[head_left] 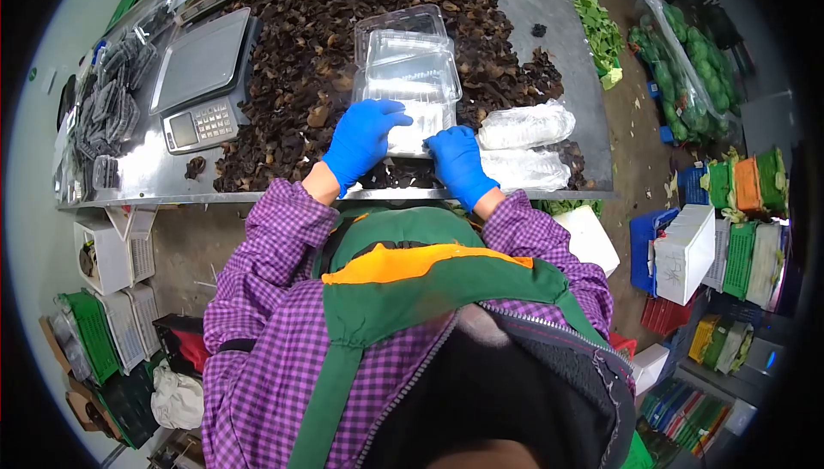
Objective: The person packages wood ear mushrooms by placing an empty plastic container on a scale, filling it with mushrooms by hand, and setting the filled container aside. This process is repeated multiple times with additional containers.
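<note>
Clear plastic trays [410, 66] lie overlapping on a spread of dark dried fungus [296, 48] on the metal table. My left hand [365, 136], in a blue glove, rests at the left side of the nearest tray, its fingers bent over the edge. At the tray's near right corner is my right hand [459, 160], also gloved in blue, with its fingers curled together. The tray's near part looks whitish, and its contents cannot be made out. Two wrapped stacks of clear plastic [526, 126] lie just right of my right hand.
A scale [202, 61] with a keypad stands at the left, beside a heap of dark netted packs [116, 96]. The table's near edge [154, 204] runs before my body. Green leaves [592, 18], bagged green produce [691, 66] and crates [738, 259] are at the right.
</note>
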{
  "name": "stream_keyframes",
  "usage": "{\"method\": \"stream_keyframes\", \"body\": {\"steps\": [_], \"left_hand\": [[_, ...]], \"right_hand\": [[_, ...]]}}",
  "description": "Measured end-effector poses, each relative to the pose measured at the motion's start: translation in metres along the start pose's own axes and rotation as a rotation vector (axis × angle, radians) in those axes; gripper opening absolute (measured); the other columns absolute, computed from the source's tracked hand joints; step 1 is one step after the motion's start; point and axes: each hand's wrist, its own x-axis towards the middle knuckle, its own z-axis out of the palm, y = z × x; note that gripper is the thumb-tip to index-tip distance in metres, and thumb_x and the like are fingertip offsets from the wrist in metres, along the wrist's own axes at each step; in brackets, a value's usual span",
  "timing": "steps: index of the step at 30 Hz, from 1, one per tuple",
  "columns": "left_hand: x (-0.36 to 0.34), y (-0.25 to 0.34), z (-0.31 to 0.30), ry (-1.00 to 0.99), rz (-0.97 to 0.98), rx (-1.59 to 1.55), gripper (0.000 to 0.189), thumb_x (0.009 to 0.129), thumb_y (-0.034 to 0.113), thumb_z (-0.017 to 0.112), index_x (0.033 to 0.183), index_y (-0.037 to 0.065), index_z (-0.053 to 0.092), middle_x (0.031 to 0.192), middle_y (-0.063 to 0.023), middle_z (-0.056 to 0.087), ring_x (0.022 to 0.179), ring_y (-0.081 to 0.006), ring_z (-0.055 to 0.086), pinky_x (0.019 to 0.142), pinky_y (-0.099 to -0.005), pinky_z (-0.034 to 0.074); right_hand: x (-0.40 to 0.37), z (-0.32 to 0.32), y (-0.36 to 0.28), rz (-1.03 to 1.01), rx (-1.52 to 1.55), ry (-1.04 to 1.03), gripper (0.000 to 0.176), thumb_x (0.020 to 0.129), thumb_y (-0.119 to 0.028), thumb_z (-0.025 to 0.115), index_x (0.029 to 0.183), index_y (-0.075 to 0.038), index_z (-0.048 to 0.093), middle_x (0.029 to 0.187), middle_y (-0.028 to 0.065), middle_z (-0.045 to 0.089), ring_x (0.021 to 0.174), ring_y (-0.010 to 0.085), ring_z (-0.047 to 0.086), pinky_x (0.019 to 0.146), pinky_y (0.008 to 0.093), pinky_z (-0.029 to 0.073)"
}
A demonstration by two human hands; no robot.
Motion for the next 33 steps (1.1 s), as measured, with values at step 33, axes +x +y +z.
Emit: {"method": "stream_keyframes", "body": {"steps": [33], "left_hand": [[0.032, 0.013, -0.043, -0.027, -0.059, -0.220, 0.045, 0.085, -0.001, 0.058, 0.127, 0.014, 0.055, 0.125, -0.0121, 0.056, 0.111, -0.0301, 0.058, 0.092, -0.0343, 0.048]], "right_hand": [[-0.005, -0.051, -0.013, 0.022, 0.246, 0.258, 0.024, 0.080, -0.007, 0.064, 0.104, -0.011, 0.067, 0.094, 0.0127, 0.063, 0.088, 0.0279, 0.059, 0.085, 0.0392, 0.044]]}}
